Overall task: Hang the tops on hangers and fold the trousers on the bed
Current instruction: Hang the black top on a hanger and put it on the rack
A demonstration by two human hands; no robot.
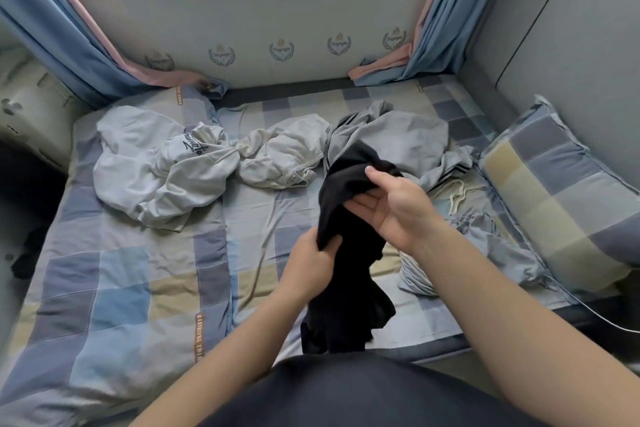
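We've got the black garment (349, 253) up over the bed (138, 270), right hand (391, 204) clamped on its top, left hand (311, 263) gripping lower, long axis hanging toward us.

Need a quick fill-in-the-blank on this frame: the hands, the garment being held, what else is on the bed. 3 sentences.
1. Both hands, left hand and right hand, grip a garment whose colour is ____.
2. The checked pillow lies on the person's ____ side of the bed.
3. The white hoodie bears dark ____ on it.

Missing words: black; right; lettering
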